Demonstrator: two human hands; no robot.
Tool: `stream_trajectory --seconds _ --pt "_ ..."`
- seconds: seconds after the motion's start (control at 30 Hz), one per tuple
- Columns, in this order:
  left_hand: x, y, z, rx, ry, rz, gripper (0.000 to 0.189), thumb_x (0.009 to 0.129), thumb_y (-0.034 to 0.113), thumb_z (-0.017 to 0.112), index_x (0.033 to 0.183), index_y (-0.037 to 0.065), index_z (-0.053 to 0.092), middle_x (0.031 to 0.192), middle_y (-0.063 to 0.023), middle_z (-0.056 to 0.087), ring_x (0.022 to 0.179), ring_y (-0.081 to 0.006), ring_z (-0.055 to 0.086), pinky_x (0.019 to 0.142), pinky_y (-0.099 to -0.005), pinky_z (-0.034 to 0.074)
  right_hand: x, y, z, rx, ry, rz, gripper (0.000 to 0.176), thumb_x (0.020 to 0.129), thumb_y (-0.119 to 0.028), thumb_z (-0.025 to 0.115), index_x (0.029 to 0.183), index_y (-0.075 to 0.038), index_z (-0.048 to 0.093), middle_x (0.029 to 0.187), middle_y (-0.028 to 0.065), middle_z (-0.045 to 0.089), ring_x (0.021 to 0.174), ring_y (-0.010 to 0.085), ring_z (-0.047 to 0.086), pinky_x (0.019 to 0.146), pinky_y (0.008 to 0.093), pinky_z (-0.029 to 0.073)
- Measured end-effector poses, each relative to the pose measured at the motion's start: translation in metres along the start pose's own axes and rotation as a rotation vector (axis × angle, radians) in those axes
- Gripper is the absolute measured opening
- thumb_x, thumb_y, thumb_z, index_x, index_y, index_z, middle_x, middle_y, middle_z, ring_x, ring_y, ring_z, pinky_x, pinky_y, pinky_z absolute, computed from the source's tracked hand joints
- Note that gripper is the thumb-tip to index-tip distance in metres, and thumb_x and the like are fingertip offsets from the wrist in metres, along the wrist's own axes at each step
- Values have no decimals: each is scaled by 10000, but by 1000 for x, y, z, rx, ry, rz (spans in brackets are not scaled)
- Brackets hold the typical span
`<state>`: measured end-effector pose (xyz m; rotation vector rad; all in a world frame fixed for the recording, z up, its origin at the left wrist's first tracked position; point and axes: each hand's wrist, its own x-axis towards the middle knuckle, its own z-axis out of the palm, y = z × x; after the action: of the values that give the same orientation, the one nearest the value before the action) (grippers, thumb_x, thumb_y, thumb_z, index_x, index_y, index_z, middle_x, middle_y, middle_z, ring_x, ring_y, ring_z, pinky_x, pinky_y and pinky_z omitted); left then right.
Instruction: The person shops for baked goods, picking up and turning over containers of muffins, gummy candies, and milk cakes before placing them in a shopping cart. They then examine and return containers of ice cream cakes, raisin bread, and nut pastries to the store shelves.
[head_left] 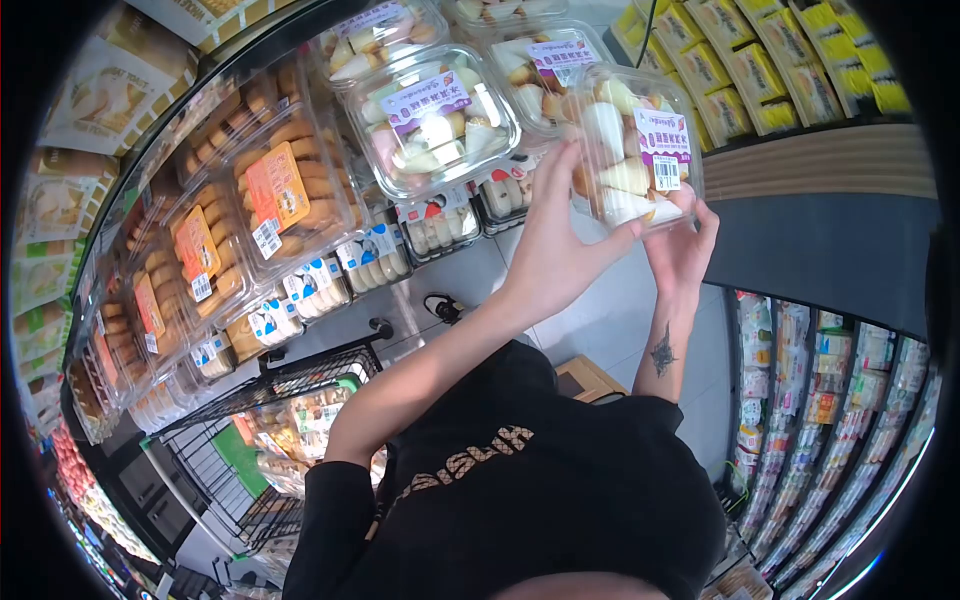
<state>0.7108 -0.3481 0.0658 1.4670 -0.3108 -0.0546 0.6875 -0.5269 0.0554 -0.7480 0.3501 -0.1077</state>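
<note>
Both my hands hold up a clear plastic clamshell box (625, 150) of cone-shaped pastries, with a purple and white label and a barcode on it. My left hand (558, 245) grips the box along its left side and lower edge, thumb at the bottom. From below, my right hand (680, 245) supports the box's lower right corner, its fingers partly hidden behind the plastic. Just left of the held box, a similar clamshell box (435, 125) rests on top of stacked packs. Another box of the same kind (550, 65) lies behind it.
Boxes of brown pastries with orange labels (275, 190) fill the display at left. Below it stands a black wire shopping cart (215, 440) holding bagged goods. Yellow packets (760, 60) line the upper right shelf; shelves of packaged goods (820, 400) run along the right.
</note>
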Motion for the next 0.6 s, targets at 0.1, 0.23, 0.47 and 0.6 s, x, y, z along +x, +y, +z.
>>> stream_trajectory --seconds 0.1,0.23,0.47,0.6 --pt "13 -11 4 -232 57 -28 685 707 163 673 1236 -54 297 1230 -217 328 1157 -322 362 968 -376 318 7 3 6 -75 -68 -90 592 791 -361 512 1225 17 378 1239 135 438 1149 234 413 988 362 305" --pt "46 -5 -15 -271 157 -148 667 704 159 645 1235 -51 299 1179 -219 351 1121 -317 383 958 -374 329 36 0 21 -281 -164 -116 550 801 -371 505 1181 17 420 1191 113 458 1136 189 397 966 329 287" --pt "83 3 -21 -165 121 -262 686 686 208 625 1242 -39 307 1204 -198 307 1134 -295 372 954 -338 343 89 -6 42 -456 -46 -103 458 831 -381 469 1116 -24 488 1079 66 494 976 143 422 878 302 294" --pt "86 0 -21 -189 118 -306 682 725 207 600 1264 -48 267 1252 -199 309 1156 -271 382 934 -339 386 103 -8 43 -550 -8 -160 397 838 -365 473 1072 -46 511 997 28 493 901 112 409 792 257 298"
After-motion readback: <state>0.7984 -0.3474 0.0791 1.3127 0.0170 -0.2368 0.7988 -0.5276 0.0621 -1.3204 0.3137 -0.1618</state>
